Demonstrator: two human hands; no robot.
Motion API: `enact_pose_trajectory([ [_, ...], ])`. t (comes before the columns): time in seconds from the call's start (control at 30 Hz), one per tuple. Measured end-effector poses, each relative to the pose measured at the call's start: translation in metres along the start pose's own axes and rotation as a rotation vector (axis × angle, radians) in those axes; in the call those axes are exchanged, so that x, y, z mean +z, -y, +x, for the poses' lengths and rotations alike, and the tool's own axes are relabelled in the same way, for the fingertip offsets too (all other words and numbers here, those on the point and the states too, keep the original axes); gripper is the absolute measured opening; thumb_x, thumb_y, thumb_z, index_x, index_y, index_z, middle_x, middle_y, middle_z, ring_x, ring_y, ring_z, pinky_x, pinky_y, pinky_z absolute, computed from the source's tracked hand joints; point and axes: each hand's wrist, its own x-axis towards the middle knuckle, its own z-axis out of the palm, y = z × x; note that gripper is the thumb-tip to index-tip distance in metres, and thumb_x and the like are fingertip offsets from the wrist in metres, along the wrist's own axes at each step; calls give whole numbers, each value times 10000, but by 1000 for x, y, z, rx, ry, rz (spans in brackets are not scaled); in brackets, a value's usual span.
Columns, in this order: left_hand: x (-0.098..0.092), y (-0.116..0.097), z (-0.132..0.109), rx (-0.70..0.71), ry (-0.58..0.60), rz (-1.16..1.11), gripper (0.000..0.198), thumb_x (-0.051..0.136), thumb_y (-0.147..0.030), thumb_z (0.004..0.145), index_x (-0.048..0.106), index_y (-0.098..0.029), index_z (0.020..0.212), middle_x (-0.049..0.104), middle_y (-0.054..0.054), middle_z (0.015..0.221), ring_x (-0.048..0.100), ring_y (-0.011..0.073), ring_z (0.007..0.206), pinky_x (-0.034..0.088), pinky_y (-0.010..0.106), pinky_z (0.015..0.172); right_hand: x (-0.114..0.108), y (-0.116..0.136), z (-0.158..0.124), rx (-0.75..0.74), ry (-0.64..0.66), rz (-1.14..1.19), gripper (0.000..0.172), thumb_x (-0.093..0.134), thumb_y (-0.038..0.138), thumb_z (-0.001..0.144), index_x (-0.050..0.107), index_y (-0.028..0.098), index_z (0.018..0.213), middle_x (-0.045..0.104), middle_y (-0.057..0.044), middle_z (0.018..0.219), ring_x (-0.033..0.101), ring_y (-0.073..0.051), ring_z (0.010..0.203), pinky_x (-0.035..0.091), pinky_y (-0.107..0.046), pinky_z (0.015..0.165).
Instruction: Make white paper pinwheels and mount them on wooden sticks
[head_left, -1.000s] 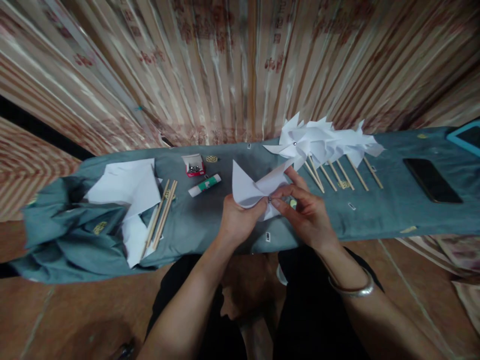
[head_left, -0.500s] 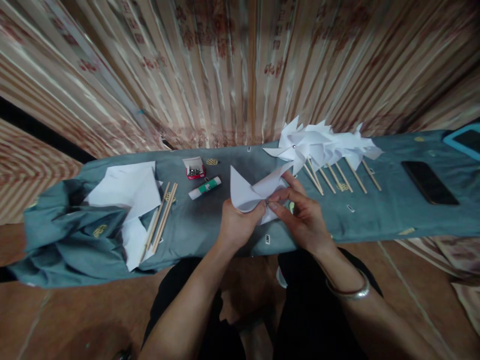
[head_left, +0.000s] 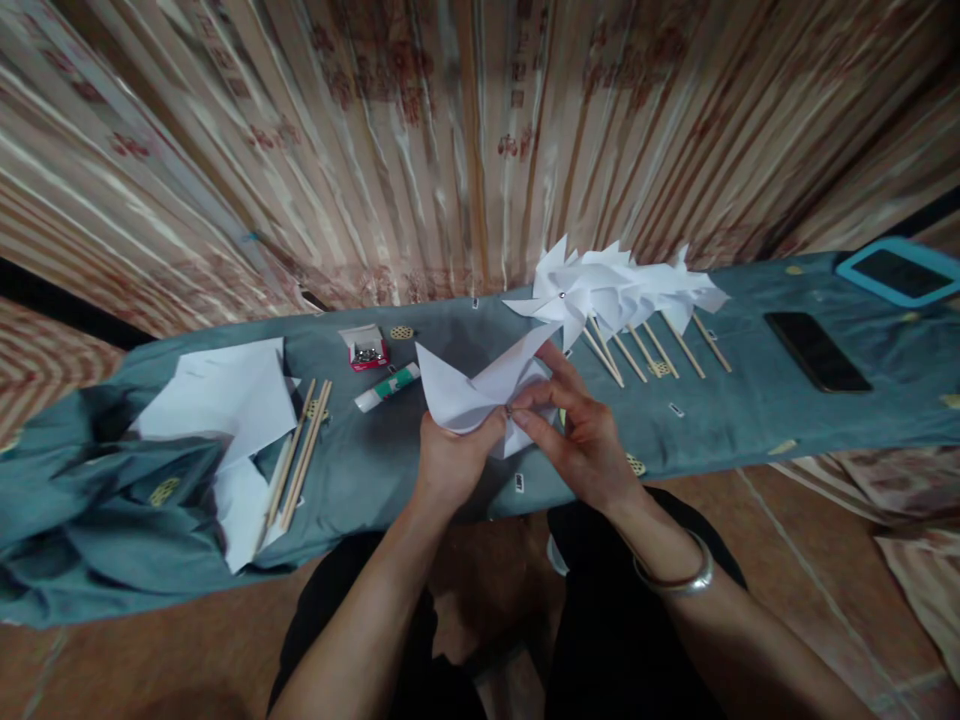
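Between my hands, above the cloth, is a white paper pinwheel [head_left: 484,385] with its blades curled in towards the middle. My left hand [head_left: 454,455] is closed on its near left side, thumb pressed by the centre. My right hand [head_left: 581,430] pinches at that centre with thumb and forefinger, where a small shiny thumbtack [head_left: 509,409] shows at the fingertips. Behind to the right lie several finished pinwheels [head_left: 622,285], overlapping, their wooden sticks pointing towards me. A small red-and-white box [head_left: 365,350] of metal thumbtacks stands open to the left, beside a green-and-white glue stick [head_left: 388,387].
White paper sheets [head_left: 240,385] and loose wooden sticks [head_left: 306,455] lie at the left on the grey-green cloth [head_left: 360,450], which is bunched at that end. A black phone [head_left: 817,350] and a blue-framed tablet [head_left: 904,270] lie at the right. A patterned curtain [head_left: 450,150] hangs behind.
The view has shifted, so the table things appear further left and more of the blue-framed tablet shows. Both hands keep their hold at the pinwheel's centre, with only slight movement.
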Motion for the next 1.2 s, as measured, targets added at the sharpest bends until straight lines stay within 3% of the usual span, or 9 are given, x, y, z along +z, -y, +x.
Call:
enact_pose_trajectory([
  [0.57,-4,6,0,51,13,77,296,756,-268,601,740,-117,856,775,74,834,722,202,743,579,284,693,2,-3,0,57,-5,36,58,684,321,824,687,263,817,500,-21,1476,354,-245,1443,251,-495,1199],
  [0.8,-7,3,0,85,55,131,271,740,-264,614,745,-127,848,776,67,815,721,203,729,578,283,679,2,-6,0,100,3,80,92,702,341,807,692,250,804,535,-57,1443,377,-252,1432,259,-480,1192],
  [1.2,-14,4,-1,95,161,111,182,747,-307,688,731,-159,793,761,46,768,701,196,706,566,274,650,4,-16,-2,177,-1,167,89,723,367,787,716,278,788,576,-27,1409,408,-275,1412,259,-494,1186],
])
